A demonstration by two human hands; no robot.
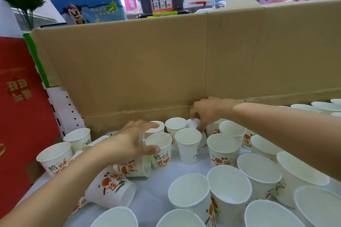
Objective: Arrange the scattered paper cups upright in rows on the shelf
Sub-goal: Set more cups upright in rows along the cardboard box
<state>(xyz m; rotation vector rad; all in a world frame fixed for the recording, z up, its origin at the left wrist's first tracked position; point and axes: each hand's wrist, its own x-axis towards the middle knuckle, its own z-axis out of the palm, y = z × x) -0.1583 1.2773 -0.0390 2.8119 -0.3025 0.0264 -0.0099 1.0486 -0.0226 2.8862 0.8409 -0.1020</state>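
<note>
Dozens of paper cups (188, 145) crowd the white shelf (153, 195) up to the cardboard wall (147, 70), little bare room between. Left hand (129, 140) spread wide, thumb on the 招财进 cup (160, 160); right hand (206, 110) pinches a tipped cup (192, 123).

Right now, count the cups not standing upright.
3: near cup beside the left forearm, middle cup below the left hand, far cup in the right hand; more may be hidden.
</note>
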